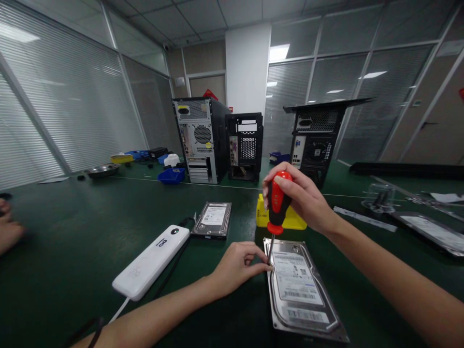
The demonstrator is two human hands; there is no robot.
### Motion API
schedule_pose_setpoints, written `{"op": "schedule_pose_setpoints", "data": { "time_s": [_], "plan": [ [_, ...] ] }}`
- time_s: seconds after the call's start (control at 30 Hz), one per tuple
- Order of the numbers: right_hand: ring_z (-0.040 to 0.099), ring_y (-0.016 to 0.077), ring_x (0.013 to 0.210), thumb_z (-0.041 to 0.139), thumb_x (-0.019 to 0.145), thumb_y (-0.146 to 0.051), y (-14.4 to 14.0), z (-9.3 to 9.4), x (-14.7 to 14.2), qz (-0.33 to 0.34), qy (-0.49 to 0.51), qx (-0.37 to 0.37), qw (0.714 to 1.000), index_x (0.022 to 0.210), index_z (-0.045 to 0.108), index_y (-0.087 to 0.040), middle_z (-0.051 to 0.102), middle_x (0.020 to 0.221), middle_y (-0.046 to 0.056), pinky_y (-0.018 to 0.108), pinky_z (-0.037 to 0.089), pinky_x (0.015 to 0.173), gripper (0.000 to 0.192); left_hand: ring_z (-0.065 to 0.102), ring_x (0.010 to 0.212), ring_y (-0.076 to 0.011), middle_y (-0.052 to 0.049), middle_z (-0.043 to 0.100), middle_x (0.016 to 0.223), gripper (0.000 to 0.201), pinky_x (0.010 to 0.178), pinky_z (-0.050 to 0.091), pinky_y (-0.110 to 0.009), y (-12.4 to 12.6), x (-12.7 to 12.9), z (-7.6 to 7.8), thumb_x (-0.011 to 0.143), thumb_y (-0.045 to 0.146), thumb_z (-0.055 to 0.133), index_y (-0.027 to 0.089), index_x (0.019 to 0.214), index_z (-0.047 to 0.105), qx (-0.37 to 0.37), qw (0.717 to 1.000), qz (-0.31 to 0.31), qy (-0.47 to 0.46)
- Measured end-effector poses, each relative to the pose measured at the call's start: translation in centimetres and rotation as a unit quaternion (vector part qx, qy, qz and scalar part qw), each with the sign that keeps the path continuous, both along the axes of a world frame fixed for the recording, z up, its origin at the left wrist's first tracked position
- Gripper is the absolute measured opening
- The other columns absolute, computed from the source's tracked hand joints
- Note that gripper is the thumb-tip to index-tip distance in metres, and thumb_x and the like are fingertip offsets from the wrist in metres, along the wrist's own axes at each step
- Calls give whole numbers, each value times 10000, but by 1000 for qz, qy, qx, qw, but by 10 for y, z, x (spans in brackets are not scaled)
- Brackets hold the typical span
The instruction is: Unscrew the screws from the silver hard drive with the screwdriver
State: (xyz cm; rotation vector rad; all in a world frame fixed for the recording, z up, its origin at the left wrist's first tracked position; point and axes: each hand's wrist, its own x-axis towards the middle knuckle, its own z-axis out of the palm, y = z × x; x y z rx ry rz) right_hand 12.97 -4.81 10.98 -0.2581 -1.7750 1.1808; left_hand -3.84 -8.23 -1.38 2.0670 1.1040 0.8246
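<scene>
A dark green surface spreads across a room walled with glass partitions backed by blinds. A white column stands at the far side under a panelled ceiling, with a door to its left.

Near the front edge, the hard drive lies label up. The right hand grips the red and black handle of a screwdriver, its shaft slanting down to the drive's left edge. The left hand has thumb and forefinger drawn together at the tip; whether they pinch the shaft or something small cannot be told.

Just beyond the drive sits a yellow bin. To the left, a second drive lies close to a white power bank marked 18, with a cable attached. Three computer cases stand farther back, near a blue tray; a metal bowl rests farther left. On the right are a clear cup and another drive. Another person's hand shows, blurred, at the left edge.
</scene>
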Motion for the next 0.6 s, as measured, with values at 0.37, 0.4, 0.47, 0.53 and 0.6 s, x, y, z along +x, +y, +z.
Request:
{"op": "schedule_pose_setpoints", "data": {
  "time_s": [0.37, 0.4, 0.47, 0.53, 0.6],
  "plan": [
    [579, 95, 620, 498, 911, -289, 2, -2, -1, 36, 29, -43, 998, 1005, 497, -220, 561, 755, -29, 255, 528, 606, 117, 398, 599, -85, 3, 585, 755, 282, 540, 287, -204, -1, 1, 0, 727, 408, 737, 138, 800, 705, -21, 999, 25, -18],
    [572, 100, 619, 491, 909, -296, 2, -3, -1, 42, 33, -50, 997, 1007, 502, -221, 554, 748, -28, 262, 529, 603, 123, 400, 600, -86, 3, 583, 748, 269, 542, 287, -204, -1, 1, 0, 736, 401, 731, 139, 795, 710, -22, 999, 26, -16],
    [574, 111, 630, 470, 907, -324, 2, -3, 1, 57, 35, -67, 996, 1002, 513, -219, 553, 761, -18, 280, 534, 608, 148, 406, 602, -89, 2, 580, 731, 251, 547, 288, -206, -1, 1, 0, 747, 390, 723, 143, 793, 719, -21, 999, 27, -10],
    [585, 119, 657, 454, 908, -348, 1, -2, 3, 65, 25, -77, 995, 1024, 520, -220, 559, 798, -5, 293, 539, 630, 185, 412, 604, -91, 0, 585, 726, 242, 551, 291, -208, -1, 1, 0, 751, 386, 721, 148, 799, 725, -17, 999, 27, -5],
    [593, 117, 689, 463, 913, -351, 1, -2, 4, 60, 7, -76, 995, 1052, 524, -218, 564, 837, 3, 292, 541, 664, 202, 411, 601, -92, -1, 591, 726, 239, 553, 294, -209, 0, 1, -1, 753, 387, 719, 153, 804, 729, -15, 1000, 23, 1]
  ]
}}
